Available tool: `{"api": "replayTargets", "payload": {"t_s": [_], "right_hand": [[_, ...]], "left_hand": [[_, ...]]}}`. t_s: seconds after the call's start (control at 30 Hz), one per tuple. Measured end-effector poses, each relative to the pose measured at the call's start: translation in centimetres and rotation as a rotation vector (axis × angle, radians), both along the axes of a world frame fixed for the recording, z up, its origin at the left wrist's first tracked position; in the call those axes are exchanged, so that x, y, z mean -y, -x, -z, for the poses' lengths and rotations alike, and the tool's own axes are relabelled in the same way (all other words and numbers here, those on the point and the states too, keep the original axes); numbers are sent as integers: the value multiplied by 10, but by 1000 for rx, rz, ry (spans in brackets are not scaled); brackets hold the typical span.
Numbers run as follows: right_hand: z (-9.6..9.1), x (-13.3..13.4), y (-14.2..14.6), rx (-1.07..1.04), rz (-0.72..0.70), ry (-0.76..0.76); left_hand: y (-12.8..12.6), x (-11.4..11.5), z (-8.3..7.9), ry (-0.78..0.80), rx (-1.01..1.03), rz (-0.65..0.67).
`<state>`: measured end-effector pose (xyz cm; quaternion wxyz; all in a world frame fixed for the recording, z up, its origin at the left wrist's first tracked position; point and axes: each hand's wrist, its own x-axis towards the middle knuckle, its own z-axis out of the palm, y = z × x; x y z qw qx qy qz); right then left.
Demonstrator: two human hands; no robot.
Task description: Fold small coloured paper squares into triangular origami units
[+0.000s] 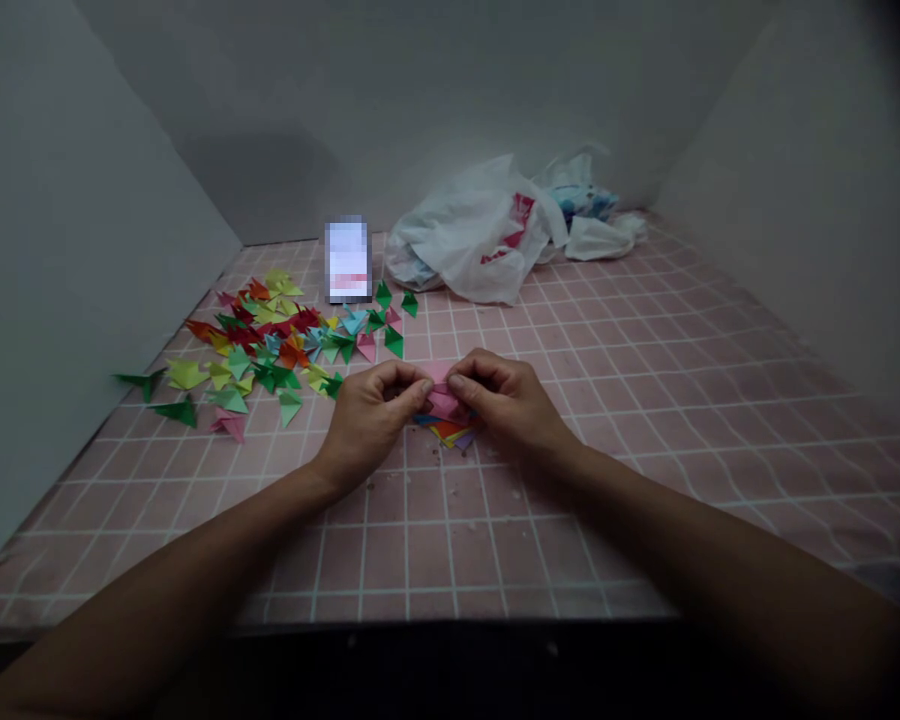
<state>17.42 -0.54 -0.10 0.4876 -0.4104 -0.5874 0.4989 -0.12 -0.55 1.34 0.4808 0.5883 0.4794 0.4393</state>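
Note:
My left hand (367, 415) and my right hand (506, 400) meet at the middle of the pink checked table (645, 400). Both pinch a small pink paper piece (440, 385) between thumbs and fingertips. Under the hands lies a small stack of coloured paper sheets (450, 430), with orange, blue and yellow edges showing. Many folded paper triangles (270, 345) in green, yellow, red, pink and light blue are scattered to the left of my left hand.
A blurred upright card or phone (347, 260) stands behind the triangles. White plastic bags (487, 240) lie at the back, with a blue patterned item (581, 203) among them. Grey walls enclose the table on the left, back and right.

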Motion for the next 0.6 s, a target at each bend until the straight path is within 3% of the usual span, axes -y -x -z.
{"api": "replayTargets", "payload": {"t_s": [0.2,0.43,0.6], "right_hand": [[3,-3,0,20,8,-4],[2,0,2,-56,-21,98],[1,-2,1,156,44,-87]], "left_hand": [[0,0,0,21,16,3],[0,0,0,-14,-5,9],[0,0,3,-50,-27,11]]}}
